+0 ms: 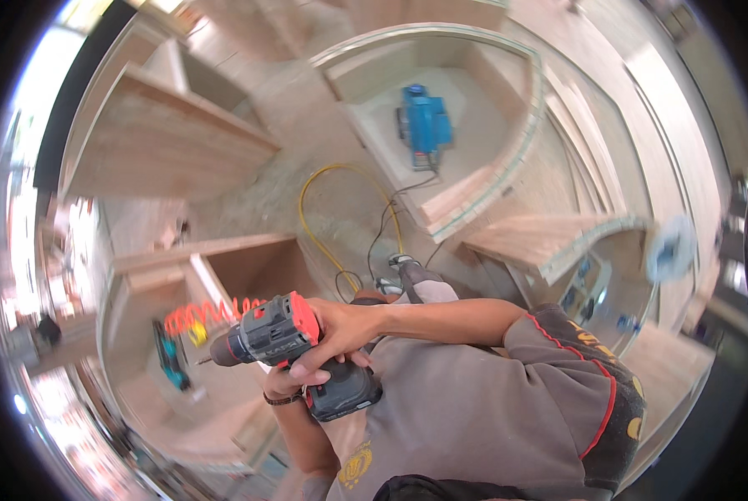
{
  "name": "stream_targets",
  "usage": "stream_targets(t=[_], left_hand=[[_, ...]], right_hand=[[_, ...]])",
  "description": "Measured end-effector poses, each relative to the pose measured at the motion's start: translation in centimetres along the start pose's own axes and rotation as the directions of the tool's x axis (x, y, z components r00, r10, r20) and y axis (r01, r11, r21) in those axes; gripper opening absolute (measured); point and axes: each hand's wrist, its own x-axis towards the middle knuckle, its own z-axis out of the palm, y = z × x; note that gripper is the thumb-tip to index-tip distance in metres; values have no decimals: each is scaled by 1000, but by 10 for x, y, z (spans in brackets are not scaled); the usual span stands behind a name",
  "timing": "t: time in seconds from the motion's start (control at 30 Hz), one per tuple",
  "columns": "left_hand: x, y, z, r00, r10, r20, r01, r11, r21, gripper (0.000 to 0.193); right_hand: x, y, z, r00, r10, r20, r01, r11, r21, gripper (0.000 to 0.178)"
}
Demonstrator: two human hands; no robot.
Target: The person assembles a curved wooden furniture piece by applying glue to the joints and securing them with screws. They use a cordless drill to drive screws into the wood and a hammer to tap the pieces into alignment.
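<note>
A black and red cordless drill (265, 330) with a slim bit lies across in front of my torso, its nose toward the left. My right hand (336, 328) is closed around its handle from the right side. My left hand (285, 382), with a dark band at the wrist, is closed on the lower handle just above the battery (344, 391). The drill hides part of the left fingers. Beyond the bit, a teal and black power tool (172, 355) rests in an open wooden cabinet (131, 305) at the left, near an orange coiled hose (211, 314).
A blue corded power tool (425, 121) sits inside a curved wooden cabinet frame (520, 154). A yellow hose (305, 213) and dark cord loop over the floor near my feet. Wooden cabinet parts stand around, with a translucent roll (673, 249) at the right.
</note>
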Motion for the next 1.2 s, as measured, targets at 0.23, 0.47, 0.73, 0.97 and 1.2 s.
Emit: stream_targets(t=[0.23,0.47,0.73,0.97,1.2], left_hand=[[109,54,-14,943,-272,190,196,919,344,43],[181,72,16,874,-331,356,-156,502,851,43],[247,10,64,687,-422,591,-386,477,789,43],[285,-66,125,486,-552,678,-344,592,729,34],[361,-150,289,495,-379,782,-513,599,615,29]], right_hand=[[-31,-11,-21,938,-108,-329,87,993,-79,42],[-72,10,-13,315,-795,-518,145,580,-802,57],[-171,63,98,-451,-774,-445,-534,633,-560,71],[-209,164,173,-855,-397,-332,-412,911,-29,70],[-258,320,167,-978,97,-186,46,964,262,69]])
